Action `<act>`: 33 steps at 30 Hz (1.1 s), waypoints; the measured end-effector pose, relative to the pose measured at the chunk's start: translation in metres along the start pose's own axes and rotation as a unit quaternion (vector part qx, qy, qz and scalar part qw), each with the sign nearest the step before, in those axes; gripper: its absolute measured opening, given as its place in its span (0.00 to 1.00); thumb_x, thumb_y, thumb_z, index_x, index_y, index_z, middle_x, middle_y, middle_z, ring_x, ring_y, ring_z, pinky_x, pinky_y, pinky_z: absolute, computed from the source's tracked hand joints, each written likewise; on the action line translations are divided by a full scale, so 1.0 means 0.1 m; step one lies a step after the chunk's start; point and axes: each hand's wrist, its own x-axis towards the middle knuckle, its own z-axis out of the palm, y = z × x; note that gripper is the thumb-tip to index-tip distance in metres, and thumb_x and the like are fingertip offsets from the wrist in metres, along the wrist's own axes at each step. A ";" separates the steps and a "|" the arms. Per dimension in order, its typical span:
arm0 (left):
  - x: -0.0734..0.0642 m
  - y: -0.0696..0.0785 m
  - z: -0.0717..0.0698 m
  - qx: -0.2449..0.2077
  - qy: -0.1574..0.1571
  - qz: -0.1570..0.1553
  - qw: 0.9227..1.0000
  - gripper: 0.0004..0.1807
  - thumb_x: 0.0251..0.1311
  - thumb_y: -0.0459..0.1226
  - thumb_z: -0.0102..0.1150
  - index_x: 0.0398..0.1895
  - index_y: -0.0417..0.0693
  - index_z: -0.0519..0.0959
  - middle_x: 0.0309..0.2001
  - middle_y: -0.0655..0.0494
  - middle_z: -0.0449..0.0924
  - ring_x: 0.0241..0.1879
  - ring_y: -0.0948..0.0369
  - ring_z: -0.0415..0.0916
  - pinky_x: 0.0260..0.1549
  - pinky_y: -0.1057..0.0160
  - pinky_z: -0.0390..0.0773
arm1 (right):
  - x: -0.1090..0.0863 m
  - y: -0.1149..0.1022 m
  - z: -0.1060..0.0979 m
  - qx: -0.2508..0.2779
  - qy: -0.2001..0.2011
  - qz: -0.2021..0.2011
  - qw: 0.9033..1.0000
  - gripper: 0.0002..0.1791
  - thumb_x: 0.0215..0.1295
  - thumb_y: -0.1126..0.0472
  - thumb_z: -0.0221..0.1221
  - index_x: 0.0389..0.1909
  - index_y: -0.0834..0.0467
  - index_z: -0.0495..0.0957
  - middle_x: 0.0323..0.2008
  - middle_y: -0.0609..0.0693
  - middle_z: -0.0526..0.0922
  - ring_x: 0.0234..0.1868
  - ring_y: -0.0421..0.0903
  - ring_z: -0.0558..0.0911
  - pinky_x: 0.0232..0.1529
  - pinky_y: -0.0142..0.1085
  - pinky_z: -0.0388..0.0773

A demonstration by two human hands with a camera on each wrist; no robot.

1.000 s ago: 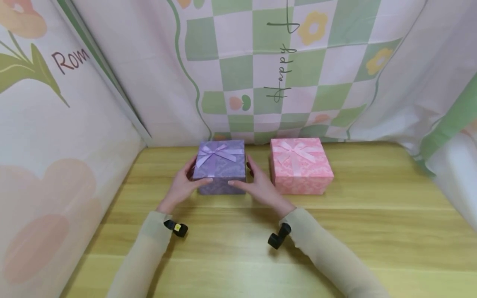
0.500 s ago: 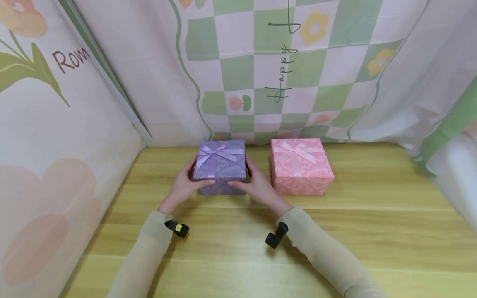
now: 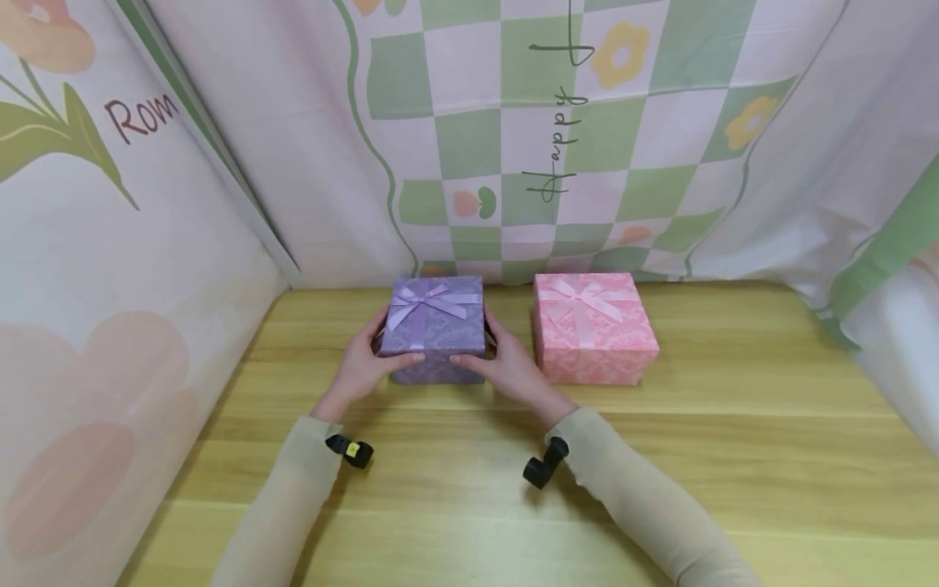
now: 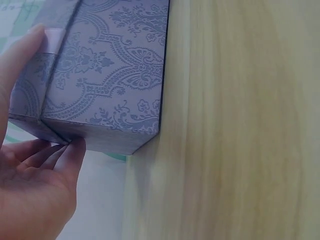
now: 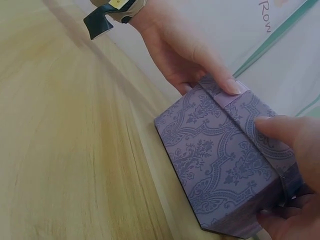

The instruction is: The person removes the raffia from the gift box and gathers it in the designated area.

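A purple patterned gift box (image 3: 433,371) with a lid (image 3: 455,330) and a lilac ribbon bow (image 3: 425,300) stands on the wooden table. My left hand (image 3: 359,367) grips it at the left, thumb on the front face and fingers at the side near the lid's lower edge. On the opposite side my right hand (image 3: 508,367) holds it the same way. In the left wrist view, the left fingertips (image 4: 75,150) touch the side by the lid seam. The right wrist view shows both thumbs on the front of the lid. The lid sits on the box.
A pink gift box (image 3: 596,367) with a pink bow stands just right of my right hand. Behind both boxes hangs a green-and-white checked curtain (image 3: 528,147). A white flowered panel (image 3: 147,269) borders the table (image 3: 469,514) at the left.
My right hand's fingers have closed in against the purple box's right side. Both thumbs have shifted slightly on its front. The boxes have stayed in place.
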 end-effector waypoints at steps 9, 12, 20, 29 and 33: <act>-0.01 0.01 0.01 -0.005 0.004 -0.001 1.000 0.58 0.52 0.42 0.80 0.82 0.46 0.52 0.77 0.48 0.58 0.71 0.49 0.63 0.67 0.52 0.66 | 0.00 -0.02 0.00 0.017 -0.001 -0.011 1.000 0.61 0.62 0.51 0.73 0.83 0.54 0.39 0.80 0.53 0.49 0.74 0.58 0.61 0.65 0.45 0.70; -0.01 0.01 0.01 -0.008 0.005 0.001 1.000 0.58 0.53 0.41 0.80 0.82 0.46 0.52 0.77 0.47 0.57 0.71 0.49 0.62 0.67 0.53 0.66 | 0.01 -0.02 0.01 0.019 0.000 -0.009 1.000 0.61 0.62 0.52 0.73 0.83 0.57 0.39 0.80 0.55 0.50 0.74 0.58 0.61 0.64 0.44 0.70; -0.03 0.02 0.00 -0.010 0.007 -0.001 1.000 0.57 0.54 0.40 0.79 0.82 0.50 0.52 0.78 0.51 0.55 0.72 0.49 0.61 0.66 0.53 0.67 | -0.01 -0.03 0.01 0.023 0.007 0.002 1.000 0.60 0.62 0.52 0.73 0.82 0.56 0.40 0.78 0.58 0.53 0.74 0.57 0.62 0.63 0.42 0.72; -0.02 0.03 -0.01 -0.017 0.018 -0.007 1.000 0.57 0.54 0.41 0.79 0.82 0.56 0.52 0.78 0.53 0.56 0.70 0.46 0.64 0.64 0.51 0.70 | 0.00 -0.06 0.00 0.040 0.012 -0.024 0.999 0.59 0.62 0.53 0.73 0.82 0.56 0.41 0.78 0.58 0.54 0.74 0.59 0.60 0.66 0.48 0.69; -0.01 0.04 -0.01 -0.021 0.021 -0.002 1.000 0.57 0.55 0.40 0.79 0.83 0.57 0.52 0.78 0.53 0.55 0.70 0.45 0.64 0.63 0.50 0.71 | 0.01 -0.07 -0.01 0.042 0.014 -0.027 0.999 0.59 0.62 0.53 0.73 0.82 0.56 0.42 0.77 0.59 0.56 0.73 0.60 0.62 0.65 0.47 0.70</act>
